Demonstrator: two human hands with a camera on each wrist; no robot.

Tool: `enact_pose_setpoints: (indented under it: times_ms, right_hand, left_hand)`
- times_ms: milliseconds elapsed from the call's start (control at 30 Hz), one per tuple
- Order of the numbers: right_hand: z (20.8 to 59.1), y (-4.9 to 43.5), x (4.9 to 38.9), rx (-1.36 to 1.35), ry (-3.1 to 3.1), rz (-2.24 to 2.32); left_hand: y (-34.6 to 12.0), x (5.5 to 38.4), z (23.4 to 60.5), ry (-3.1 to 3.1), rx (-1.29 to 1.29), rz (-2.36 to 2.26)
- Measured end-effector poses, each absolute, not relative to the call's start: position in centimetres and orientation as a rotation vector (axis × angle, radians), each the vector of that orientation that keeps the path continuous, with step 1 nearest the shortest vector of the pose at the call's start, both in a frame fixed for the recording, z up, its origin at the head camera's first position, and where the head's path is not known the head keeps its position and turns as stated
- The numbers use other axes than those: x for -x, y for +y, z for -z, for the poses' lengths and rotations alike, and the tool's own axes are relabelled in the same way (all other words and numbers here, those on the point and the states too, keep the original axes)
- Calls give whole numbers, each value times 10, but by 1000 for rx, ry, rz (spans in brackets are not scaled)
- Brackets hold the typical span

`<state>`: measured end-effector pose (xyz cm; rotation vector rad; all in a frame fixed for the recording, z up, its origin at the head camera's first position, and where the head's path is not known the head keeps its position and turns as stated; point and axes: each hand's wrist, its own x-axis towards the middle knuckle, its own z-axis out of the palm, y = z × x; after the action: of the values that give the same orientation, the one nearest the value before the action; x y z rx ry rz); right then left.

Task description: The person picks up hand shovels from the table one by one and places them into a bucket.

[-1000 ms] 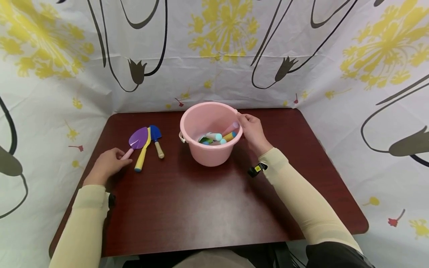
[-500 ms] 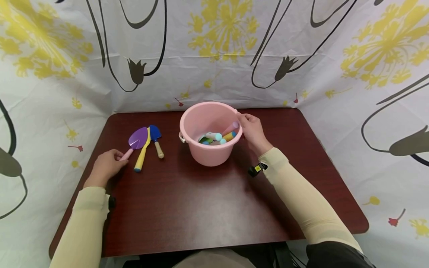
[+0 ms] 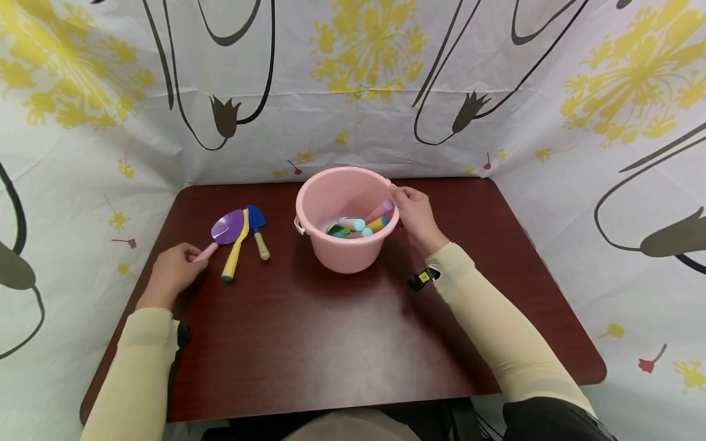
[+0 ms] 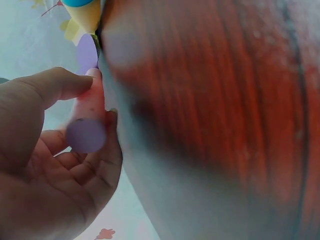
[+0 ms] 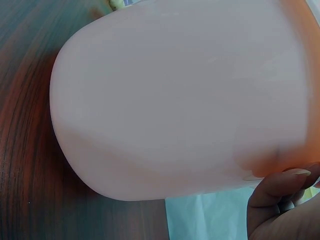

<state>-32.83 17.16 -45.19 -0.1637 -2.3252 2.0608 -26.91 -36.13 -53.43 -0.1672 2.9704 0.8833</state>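
Observation:
At the left side of the table, my left hand (image 3: 170, 274) pinches the pink handle of a purple toy shovel (image 3: 228, 226). The left wrist view shows the thumb on top of that handle (image 4: 90, 102) and curled fingers beneath it. Beside the purple blade lie a yellow toy tool (image 3: 234, 254) and a blue toy shovel (image 3: 255, 217) with a pale handle. My right hand (image 3: 416, 219) grips the right rim of a pink bucket (image 3: 344, 252), thumb and fingers at its edge. Several toy tools with coloured handles (image 3: 353, 225) stick up inside the bucket, their lower parts hidden.
The dark red-brown table (image 3: 331, 343) has rounded corners, and its front edge lies near the person's lap. Patterned white cloth (image 3: 353, 122) hangs behind it and at both sides. A white handle fitting (image 3: 299, 225) sits on the bucket's left side.
My left hand has moved very slightly up and left along with the handle of the purple shovel. The right hand and the bucket have stayed in place.

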Motion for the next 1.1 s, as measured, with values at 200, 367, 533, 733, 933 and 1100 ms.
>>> enact_pose_setpoints:
  times_ms: [200, 367, 533, 733, 933, 1100]
  right_hand:
    - [452, 172, 329, 161, -2324, -2057]
    - [453, 172, 329, 152, -2319, -2065]
    - [452, 171, 329, 146, -2320, -2071]
    - [452, 171, 329, 144, -2316, -2058]
    - [452, 171, 328, 141, -2315, -2053]
    - [452, 171, 327, 147, -2317, -2057]
  left_hand:
    - [-360, 266, 527, 3030, 147, -980]
    - [-358, 265, 523, 3069, 198, -1081]
    - [-356, 265, 518, 3107, 258, -1212]
    - [-354, 268, 508, 3132, 322, -1310]
    - [-351, 271, 497, 3140, 353, -1324]
    - [-348, 271, 487, 3137, 353, -1339]
